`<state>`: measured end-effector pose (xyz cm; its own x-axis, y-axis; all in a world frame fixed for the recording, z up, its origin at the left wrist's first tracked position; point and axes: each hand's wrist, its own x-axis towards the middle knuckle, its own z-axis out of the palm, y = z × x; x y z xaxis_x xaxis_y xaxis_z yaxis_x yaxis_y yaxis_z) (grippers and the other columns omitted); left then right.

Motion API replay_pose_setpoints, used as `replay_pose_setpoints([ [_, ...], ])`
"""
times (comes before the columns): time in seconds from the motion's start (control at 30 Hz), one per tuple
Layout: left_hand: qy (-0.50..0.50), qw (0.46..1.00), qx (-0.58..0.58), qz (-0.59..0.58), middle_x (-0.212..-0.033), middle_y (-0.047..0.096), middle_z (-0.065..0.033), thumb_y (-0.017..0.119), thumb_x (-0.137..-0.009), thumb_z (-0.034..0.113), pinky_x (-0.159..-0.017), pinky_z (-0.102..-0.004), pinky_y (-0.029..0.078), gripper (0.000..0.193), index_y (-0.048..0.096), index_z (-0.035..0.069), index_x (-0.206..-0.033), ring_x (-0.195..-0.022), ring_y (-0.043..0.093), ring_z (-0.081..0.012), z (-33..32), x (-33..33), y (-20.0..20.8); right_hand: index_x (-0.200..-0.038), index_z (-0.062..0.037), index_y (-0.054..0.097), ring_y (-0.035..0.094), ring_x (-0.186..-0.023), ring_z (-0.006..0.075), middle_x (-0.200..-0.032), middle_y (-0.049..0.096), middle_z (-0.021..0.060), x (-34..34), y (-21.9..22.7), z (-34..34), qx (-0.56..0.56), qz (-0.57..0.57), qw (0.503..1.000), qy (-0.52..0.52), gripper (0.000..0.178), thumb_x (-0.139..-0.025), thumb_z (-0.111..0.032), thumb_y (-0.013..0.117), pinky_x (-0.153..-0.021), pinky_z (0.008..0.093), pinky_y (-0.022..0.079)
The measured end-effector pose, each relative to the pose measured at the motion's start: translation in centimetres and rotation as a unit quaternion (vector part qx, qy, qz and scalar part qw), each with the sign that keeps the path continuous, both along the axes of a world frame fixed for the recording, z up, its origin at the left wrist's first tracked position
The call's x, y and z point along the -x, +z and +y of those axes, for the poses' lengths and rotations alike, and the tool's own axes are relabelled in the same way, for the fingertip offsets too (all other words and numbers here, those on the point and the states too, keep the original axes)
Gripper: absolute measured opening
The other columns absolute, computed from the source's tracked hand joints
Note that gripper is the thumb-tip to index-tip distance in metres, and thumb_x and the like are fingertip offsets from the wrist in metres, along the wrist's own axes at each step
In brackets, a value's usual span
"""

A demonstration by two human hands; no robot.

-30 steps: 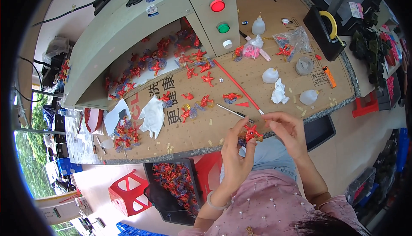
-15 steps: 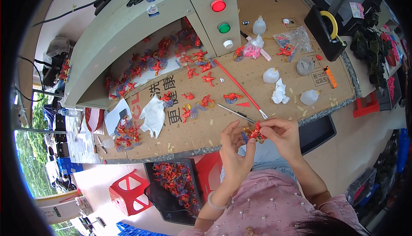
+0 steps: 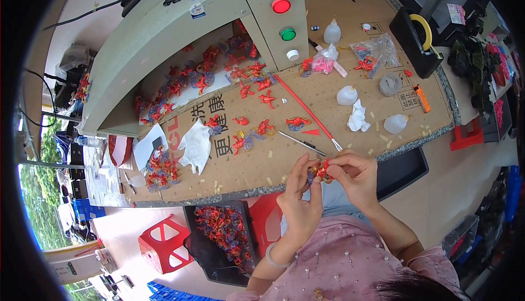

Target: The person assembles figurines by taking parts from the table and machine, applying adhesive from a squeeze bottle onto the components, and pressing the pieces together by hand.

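Between my two hands, just off the bench's near edge, is a small red toy figure (image 3: 322, 171) with translucent yellow and blue parts. My left hand (image 3: 300, 191) pinches it from the left with thumb and fingers. From the other side my right hand (image 3: 354, 175) grips it between thumb and forefinger. Fingers cover much of the figure. Beyond the hands a thin metal tool (image 3: 301, 143) and a red-handled brush (image 3: 306, 110) lie on the cardboard bench top (image 3: 240, 169). Similar figures (image 3: 264, 127) and a flat red triangular piece (image 3: 311, 132) are scattered near them.
A grey machine (image 3: 164, 44) with an arched opening holds many figures. Squeeze bottles (image 3: 395, 123), crumpled tissue (image 3: 358, 116), an orange lighter (image 3: 421, 99) and a tape dispenser (image 3: 413, 41) stand rightward. A white glove (image 3: 196, 146) lies left. Below sit a bin of figures (image 3: 223, 235) and a red stool (image 3: 164, 244).
Both hands have shifted slightly left with the figure, and its angle between the fingers has turned a little. Things on the bench lie as before.
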<state>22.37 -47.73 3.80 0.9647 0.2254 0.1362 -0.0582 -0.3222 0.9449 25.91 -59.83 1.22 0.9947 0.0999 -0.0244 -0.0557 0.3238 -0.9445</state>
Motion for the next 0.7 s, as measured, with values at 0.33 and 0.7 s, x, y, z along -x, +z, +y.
replay_pose_setpoints([
  [0.33, -0.010, 0.996, 0.076, 0.040, -0.108, 0.065, -0.0179, 0.053, -0.085, -0.011, -0.077, -0.0279, 0.057, 0.050, 0.039, 0.000, -0.131, -0.096, 0.066, -0.0190, 0.2, -0.3, 0.4, -0.093, 0.0077, 0.068, 0.063, -0.074, 0.0109, -0.086, 0.065, 0.0090, -0.5, 0.1, -0.4, 0.003, 0.040, 0.999, 0.011, 0.013, -0.084, -0.001, 0.067, -0.064, 0.0229, 0.051],
  [0.7, -0.018, 0.977, 0.176, 0.116, -0.099, 0.067, -0.0168, 0.049, -0.085, -0.011, -0.073, -0.0244, 0.056, 0.050, 0.038, -0.001, -0.133, -0.080, 0.065, -0.0115, 0.9, -0.2, 0.9, -0.092, 0.0043, 0.070, 0.059, -0.069, 0.0075, -0.078, 0.068, 0.0063, -1.2, -0.2, -1.1, -0.015, 0.106, 0.992, 0.065, 0.016, -0.085, -0.010, 0.069, -0.062, 0.0214, 0.047],
])
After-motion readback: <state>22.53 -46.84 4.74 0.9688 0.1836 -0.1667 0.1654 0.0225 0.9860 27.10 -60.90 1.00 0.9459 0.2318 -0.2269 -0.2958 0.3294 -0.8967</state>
